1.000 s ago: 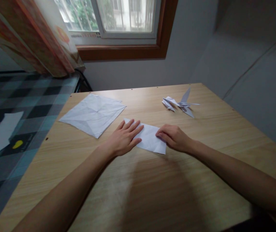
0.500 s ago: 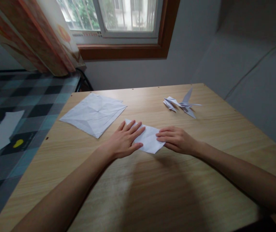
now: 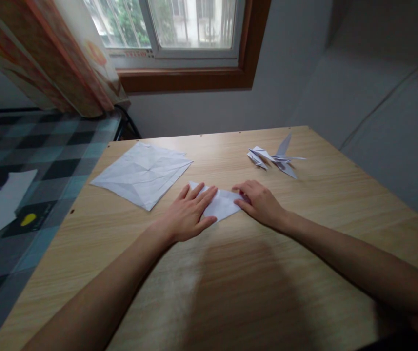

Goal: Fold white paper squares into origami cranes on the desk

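Note:
A folded sheet of white paper (image 3: 223, 204) lies on the wooden table (image 3: 179, 297) between my hands. My left hand (image 3: 193, 209) rests flat over its left part, fingers spread. At the right corner, my right hand (image 3: 260, 201) pinches the paper between thumb and fingers. The paper's near edge now slants up toward that pinch. Its left part is hidden beneath my left hand.
A larger creased sheet of paper (image 3: 143, 175) lies at the table's back left. Folded paper figures (image 3: 272, 158) stand at the back right. Beyond the left edge, torn paper (image 3: 0, 207) lies on a checkered cloth (image 3: 62, 168). A window (image 3: 194, 29) is behind.
My right hand has gone from lying along the right edge to pinching the corner. The paper's near right corner has been folded up and away. My left hand stays in place.

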Demonstrator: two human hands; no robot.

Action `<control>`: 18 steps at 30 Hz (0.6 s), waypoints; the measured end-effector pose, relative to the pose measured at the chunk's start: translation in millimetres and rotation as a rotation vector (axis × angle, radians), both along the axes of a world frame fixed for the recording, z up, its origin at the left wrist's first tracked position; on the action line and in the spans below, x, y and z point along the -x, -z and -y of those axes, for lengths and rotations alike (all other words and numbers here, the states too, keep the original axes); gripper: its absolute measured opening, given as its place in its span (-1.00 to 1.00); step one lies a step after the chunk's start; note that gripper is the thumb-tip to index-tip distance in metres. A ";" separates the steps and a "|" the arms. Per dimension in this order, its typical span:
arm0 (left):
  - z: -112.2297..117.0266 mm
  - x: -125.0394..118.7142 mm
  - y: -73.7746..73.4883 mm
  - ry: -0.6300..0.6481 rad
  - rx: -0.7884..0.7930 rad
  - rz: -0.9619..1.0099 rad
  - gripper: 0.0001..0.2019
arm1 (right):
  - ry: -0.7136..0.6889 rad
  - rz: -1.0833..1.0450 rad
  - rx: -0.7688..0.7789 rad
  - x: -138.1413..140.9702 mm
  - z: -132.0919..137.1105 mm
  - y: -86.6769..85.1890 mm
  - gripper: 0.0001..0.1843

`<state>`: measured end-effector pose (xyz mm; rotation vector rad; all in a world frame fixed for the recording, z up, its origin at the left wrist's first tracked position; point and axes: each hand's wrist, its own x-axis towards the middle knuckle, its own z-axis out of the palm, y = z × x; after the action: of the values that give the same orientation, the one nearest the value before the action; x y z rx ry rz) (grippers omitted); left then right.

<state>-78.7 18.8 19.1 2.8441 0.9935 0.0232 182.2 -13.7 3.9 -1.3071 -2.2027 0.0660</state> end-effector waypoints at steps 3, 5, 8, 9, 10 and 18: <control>1.9 -2.5 -2.8 0.013 -0.009 -0.023 -0.32 | -0.086 0.109 -0.152 -1.3 0.2 2.1 -0.73; 2.1 -3.8 -3.4 0.032 -0.012 -0.043 -0.38 | -0.260 0.183 -0.177 -3.7 0.4 2.8 -0.68; 0.9 -3.2 -1.1 0.039 -0.003 -0.046 -0.39 | -0.415 0.252 -0.119 -12.6 3.5 4.3 -0.59; 0.3 -2.6 -0.1 0.040 0.003 -0.039 -0.38 | -0.412 0.260 -0.091 -17.5 6.1 4.9 -0.58; -0.3 -1.9 0.8 0.044 0.009 -0.030 -0.37 | -0.396 0.261 -0.065 -23.4 9.7 5.4 -0.58; -0.1 -1.8 -3.6 0.063 0.035 -0.031 -0.14 | -0.293 0.286 -0.056 -63.4 33.3 0.1 -0.58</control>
<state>-76.9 18.9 22.7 2.8506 0.9003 -0.0446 245.6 -47.0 3.8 -1.0045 -2.6068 -0.0754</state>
